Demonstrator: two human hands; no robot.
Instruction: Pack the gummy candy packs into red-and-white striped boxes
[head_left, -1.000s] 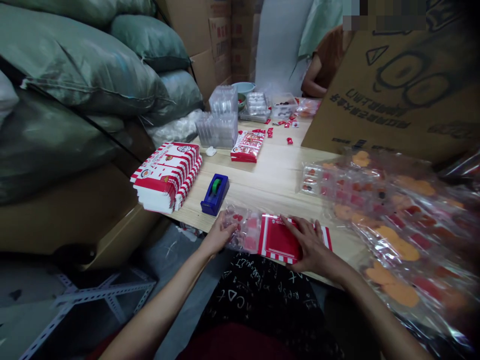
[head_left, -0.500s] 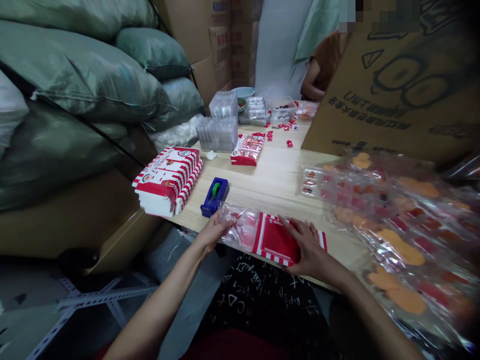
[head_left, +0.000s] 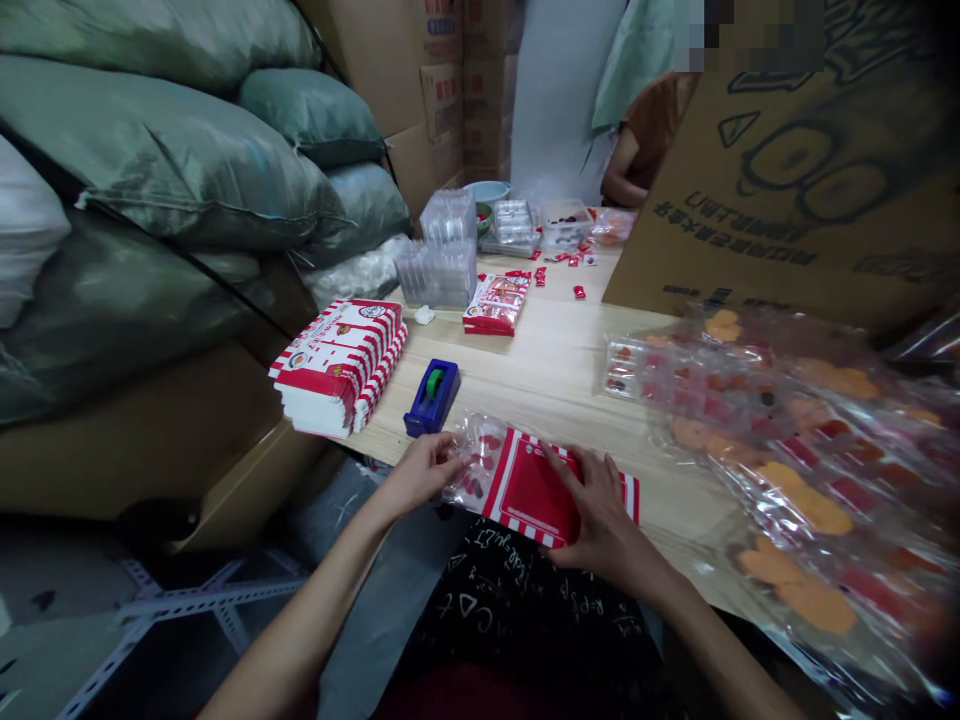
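Several sacks (head_left: 150, 150) are heaped on the left; right of them, at the left edge of the counter (head_left: 555, 360), sits a stack of striped cards (head_left: 337, 365); a blue tape dispenser (head_left: 444, 390) stands just beside it, and clear trays (head_left: 439, 270) are grouped farther back; the left hand (head_left: 427, 470) comes next, near the dispenser, thumb and fingers pinched on the left end of a clear bag (head_left: 472, 460) with red pieces in it, at the near edge of the counter; a red-and-white pack (head_left: 495, 303) lies beyond; the red card (head_left: 534, 490) meets the right side of the bag, though whether it is inside or on top cannot be told; the right hand (head_left: 604, 510) spans the card, gripping it across, thumb at the near edge, fingers toward the far one; at the back, a co-worker's arm (head_left: 622, 175) shows beside a large carton (head_left: 750, 190); at the far right, clear packets (head_left: 787, 450) with orange and red pieces lie spread in a pile.
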